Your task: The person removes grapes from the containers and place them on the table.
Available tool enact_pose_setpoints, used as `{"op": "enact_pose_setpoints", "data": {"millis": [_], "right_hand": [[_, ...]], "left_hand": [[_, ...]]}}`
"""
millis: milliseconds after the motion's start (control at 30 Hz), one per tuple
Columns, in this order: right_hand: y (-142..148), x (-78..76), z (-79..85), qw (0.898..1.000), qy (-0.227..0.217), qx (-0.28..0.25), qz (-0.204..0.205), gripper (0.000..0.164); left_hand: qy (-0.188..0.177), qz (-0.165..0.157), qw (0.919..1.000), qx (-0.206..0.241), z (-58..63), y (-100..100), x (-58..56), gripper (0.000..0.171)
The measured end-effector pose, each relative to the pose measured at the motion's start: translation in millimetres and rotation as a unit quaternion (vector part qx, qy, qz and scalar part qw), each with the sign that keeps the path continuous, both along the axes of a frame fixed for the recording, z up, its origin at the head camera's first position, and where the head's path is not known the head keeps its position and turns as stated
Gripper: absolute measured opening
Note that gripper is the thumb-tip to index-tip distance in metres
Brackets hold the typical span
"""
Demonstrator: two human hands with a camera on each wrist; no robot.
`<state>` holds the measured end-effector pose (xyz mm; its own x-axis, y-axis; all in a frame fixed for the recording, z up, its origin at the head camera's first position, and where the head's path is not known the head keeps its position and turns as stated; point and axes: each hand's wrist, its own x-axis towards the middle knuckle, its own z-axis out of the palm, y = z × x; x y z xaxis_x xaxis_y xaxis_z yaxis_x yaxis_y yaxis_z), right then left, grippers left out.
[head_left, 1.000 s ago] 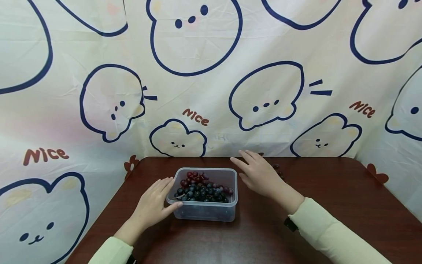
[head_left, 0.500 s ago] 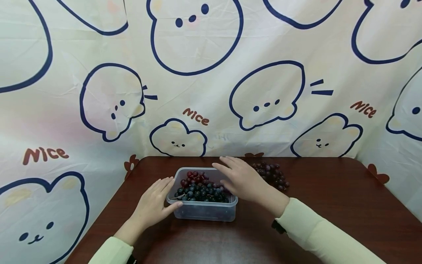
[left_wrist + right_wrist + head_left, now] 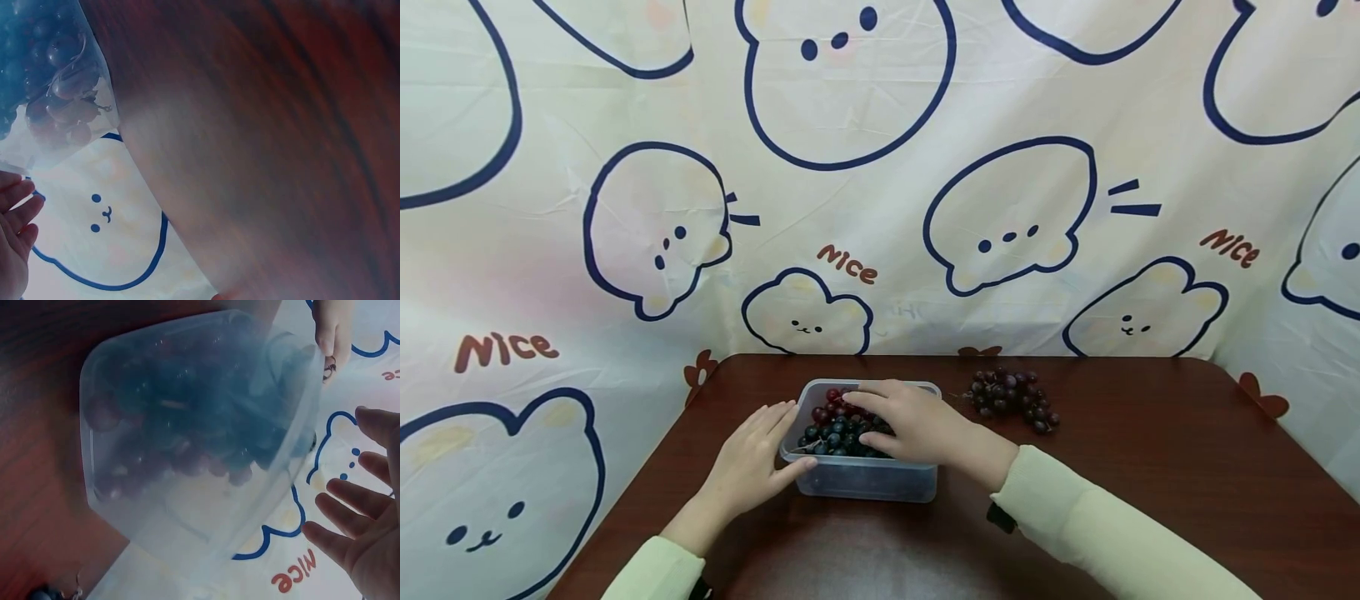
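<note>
A clear plastic container (image 3: 867, 482) stands on the table, holding dark blue-black grapes (image 3: 838, 437) and red grapes (image 3: 820, 414). My left hand (image 3: 747, 461) rests at its left side, fingers straight along the wall and thumb at the near rim. Over the container's right half reaches my right hand (image 3: 917, 422), which hides part of the grapes. In the right wrist view, the right fingers (image 3: 344, 515) are spread with nothing between them, beside the rim. Part of the left hand (image 3: 14, 222) shows in the left wrist view, near the container's wall (image 3: 100, 56).
Another bunch of dark red grapes (image 3: 1011, 396) lies on the brown table (image 3: 1120, 433), to the right of the container. A white cloth (image 3: 895, 325) with cartoon bear outlines hangs behind the table and along both sides.
My right hand has moved left from beside the container to over the grapes in it, uncovering the bunch on the table. The left hand stays where it was.
</note>
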<state>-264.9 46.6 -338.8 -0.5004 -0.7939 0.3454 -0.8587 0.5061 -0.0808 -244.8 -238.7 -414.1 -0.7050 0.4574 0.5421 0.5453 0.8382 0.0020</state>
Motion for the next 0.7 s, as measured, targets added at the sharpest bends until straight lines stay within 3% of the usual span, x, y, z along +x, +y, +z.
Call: {"op": "enact_pose_setpoints", "data": {"millis": [333,700], "right_hand": [[-9.3,-8.5,-8.1,0.991,-0.133,0.016,-0.004,0.052],[-13.9,-15.1,-10.8,0.98,-0.191,0.048,-0.02,0.051]], "left_hand": [[0.004,-0.004,1.0,0.004,-0.5,0.6,0.2,0.079],[0.001,-0.003,1.0,0.002,0.6,0.1,0.4,0.079]]}}
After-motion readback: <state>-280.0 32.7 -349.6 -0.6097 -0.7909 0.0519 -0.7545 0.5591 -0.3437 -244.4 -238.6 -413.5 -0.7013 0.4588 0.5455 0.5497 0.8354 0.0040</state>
